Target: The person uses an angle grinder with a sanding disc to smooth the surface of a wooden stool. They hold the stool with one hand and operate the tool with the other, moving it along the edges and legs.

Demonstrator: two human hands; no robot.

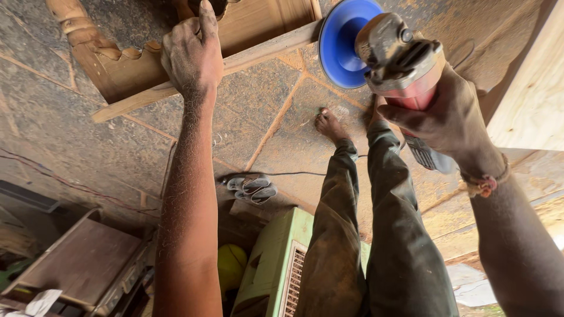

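Above the stone-slab floor (pixel 264 117), seen from the head camera, a carved wooden frame (pixel 176 64) is lying tilted, and everything else is best placed against it. The left hand (pixel 192 56) is pressing down on the frame's lower rail, fingers spread and curled over its edge, steadying it rather than lifting it. Just right of the frame's plain rail, the right hand (pixel 449 120) is gripping the red body of an angle grinder (pixel 393 58), clenched firmly around it, and the grinder's blue backing disc (pixel 341 44) is sitting right at the end of that rail, touching it or just short of it; I cannot tell which.

As for progress, the frame is looking bare and unfinished, with a twisted carved post (pixel 82 32) at its left end and pale dust coating the left forearm, so I am judging that some sanding is already done. How much surface is left I cannot tell, since most of the frame is running out of view at the top.

Below the frame, the person's dark trousers (pixel 376 235) and a bare foot (pixel 330 126) are showing, with a pair of grey sandals (pixel 252 188) lying on the floor nearer the frame's left side, a green machine housing (pixel 276 258) below those, and a dark wooden table (pixel 82 261) well apart at the lower left.
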